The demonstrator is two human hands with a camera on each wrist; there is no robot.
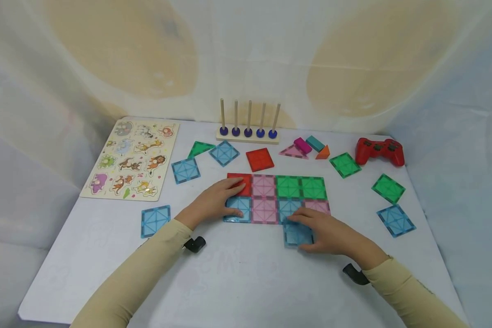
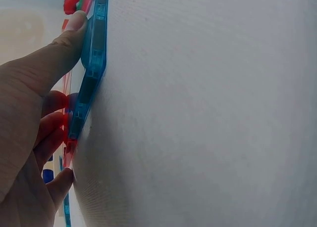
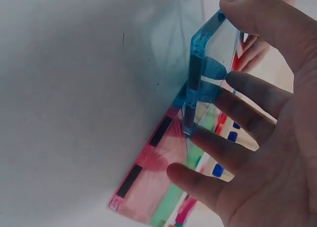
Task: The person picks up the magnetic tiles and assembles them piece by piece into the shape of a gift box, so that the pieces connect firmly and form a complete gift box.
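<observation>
Left hand (image 2: 25, 138): thumb pressing on blue tile edge, fingers behind it.
Blue tile (image 2: 94, 54): flat on white tabletop (image 2: 208, 113).

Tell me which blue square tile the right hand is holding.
The right hand holds the blue tile jutting below the joined block's lower edge, unlike the loose blue tiles lying apart.

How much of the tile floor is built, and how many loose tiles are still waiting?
Done: a flat mat of eight square tiles, two rows of four, lies on the table. In hand: the right hand pinches a blue tile at the mat's near edge, while the left hand presses the mat's left end. Left: about nine loose flat tiles lie around, such as the red tile.
</observation>
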